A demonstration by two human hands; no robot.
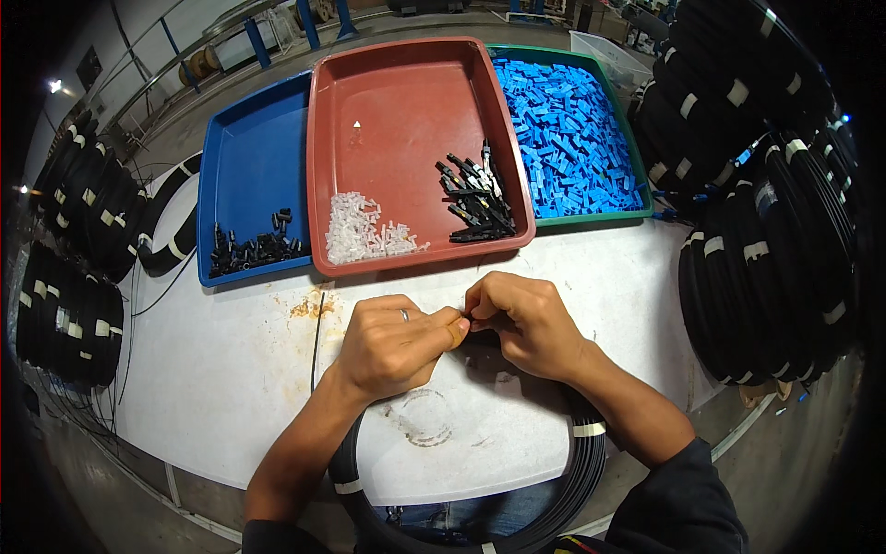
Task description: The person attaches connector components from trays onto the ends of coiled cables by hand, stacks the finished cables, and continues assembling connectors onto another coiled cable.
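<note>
Over the white table, my left hand [395, 346] and my right hand [531, 323] meet fingertip to fingertip. Both are closed in a pinch, and only a speck of something dark shows between them; the fingers hide what it is. A coil of black cable [591, 452], bound with pale tape bands, lies below my hands and reaches over the near table edge. Its far part runs in shadow under my hands and forearms. One thin black cable end [318, 337] sticks up past the left of my left wrist.
Beyond my hands, a red tray [406, 120] holds white plastic pieces [355, 231] and black connectors [478, 198]. A blue tray [249, 157] with black caps [254, 247] stands left; a green tray [637, 175] of blue clips [568, 129] stands right. Cable coils [766, 268] are stacked on both sides.
</note>
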